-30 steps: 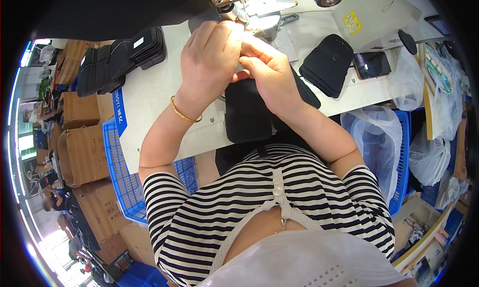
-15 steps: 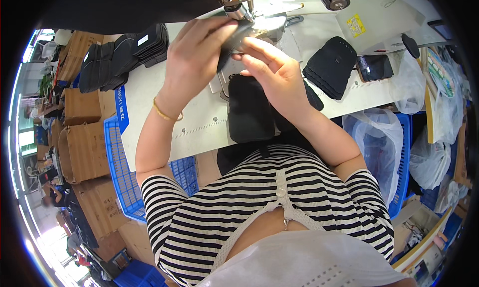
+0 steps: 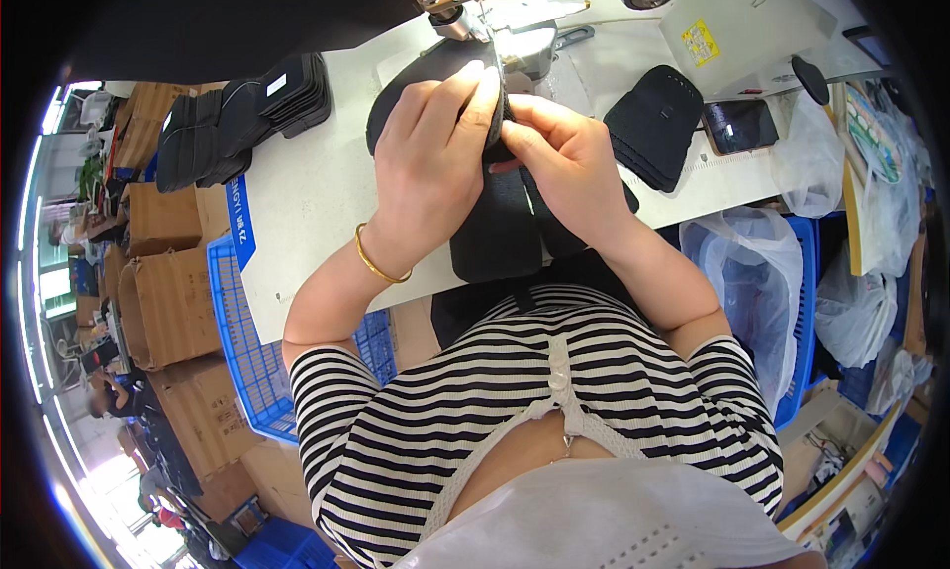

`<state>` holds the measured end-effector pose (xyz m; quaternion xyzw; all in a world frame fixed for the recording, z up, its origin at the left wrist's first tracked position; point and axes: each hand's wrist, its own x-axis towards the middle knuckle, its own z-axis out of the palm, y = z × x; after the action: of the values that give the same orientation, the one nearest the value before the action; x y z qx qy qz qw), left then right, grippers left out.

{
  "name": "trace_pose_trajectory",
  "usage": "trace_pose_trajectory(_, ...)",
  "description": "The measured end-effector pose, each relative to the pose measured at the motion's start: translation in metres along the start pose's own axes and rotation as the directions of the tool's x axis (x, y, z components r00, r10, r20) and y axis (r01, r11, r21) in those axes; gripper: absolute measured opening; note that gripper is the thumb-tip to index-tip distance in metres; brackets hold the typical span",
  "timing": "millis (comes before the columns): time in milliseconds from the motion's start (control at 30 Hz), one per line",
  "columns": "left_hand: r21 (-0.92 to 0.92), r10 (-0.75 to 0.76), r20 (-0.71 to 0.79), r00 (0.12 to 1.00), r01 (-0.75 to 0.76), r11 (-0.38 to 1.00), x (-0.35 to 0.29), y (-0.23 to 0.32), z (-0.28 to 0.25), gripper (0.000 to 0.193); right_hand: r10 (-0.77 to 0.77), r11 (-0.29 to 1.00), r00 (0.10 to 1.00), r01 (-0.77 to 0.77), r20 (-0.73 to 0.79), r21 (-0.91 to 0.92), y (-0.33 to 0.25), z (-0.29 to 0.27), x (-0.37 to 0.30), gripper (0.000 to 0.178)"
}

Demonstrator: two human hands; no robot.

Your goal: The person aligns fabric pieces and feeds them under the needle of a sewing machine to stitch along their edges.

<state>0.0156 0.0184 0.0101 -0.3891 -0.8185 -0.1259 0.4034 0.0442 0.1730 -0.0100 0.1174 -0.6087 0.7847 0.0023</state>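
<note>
Just in front of the sewing machine head point(image 3: 455, 20), both my hands are on a black fabric piece point(image 3: 404, 92) with a rounded outline. My left hand point(image 3: 432, 148) lies over its top, fingers together and pressing it near the needle area. My right hand point(image 3: 564, 153) pinches the piece's right edge between thumb and fingers. The fingertips are partly lost in the lamp's glare. Below my hands, a black padded panel point(image 3: 495, 235) rests at the table's near edge, with another dark panel beside it under my right wrist.
Stacked black panels point(image 3: 656, 124) and a phone point(image 3: 740, 127) lie on the right of the white table point(image 3: 297, 223). More black pieces point(image 3: 242, 119) are piled at the left. Blue baskets point(image 3: 247, 361) flank me, the right one lined with a plastic bag point(image 3: 742, 282). Cardboard boxes point(image 3: 173, 302) stand left.
My left hand has come nearer and to the right, and my right hand has moved slightly nearer. The black piece has turned and now shows more of its surface to the left.
</note>
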Motion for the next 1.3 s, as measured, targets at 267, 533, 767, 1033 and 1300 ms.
trace_pose_trajectory(267,-0.128,0.104,-0.097,0.990,-0.116,0.985,-0.021,0.002,-0.009,0.038,0.129,0.991,0.985,-0.123,0.115,-0.060,-0.003,-0.014,-0.016,0.021)
trace_pose_trajectory(533,-0.038,0.229,-0.054,0.972,-0.231,0.972,-0.024,0.005,-0.008,0.041,-0.036,0.978,0.997,0.048,0.064,-0.203,0.002,-0.011,-0.014,0.021)
trace_pose_trajectory(767,-0.034,0.246,-0.047,0.968,-0.247,0.968,-0.022,0.008,-0.009,0.044,-0.066,0.953,0.998,0.068,0.017,-0.294,0.000,-0.010,-0.011,0.022)
trace_pose_trajectory(1033,-0.036,0.225,-0.082,0.971,-0.228,0.973,-0.021,0.006,-0.003,0.032,0.012,0.969,1.000,-0.009,0.010,-0.249,-0.007,-0.013,-0.009,0.019)
trace_pose_trajectory(1300,-0.048,0.127,-0.224,0.966,-0.142,0.989,-0.020,-0.006,0.010,0.033,0.042,0.997,0.999,-0.041,0.012,-0.065,-0.009,-0.016,-0.001,0.019)
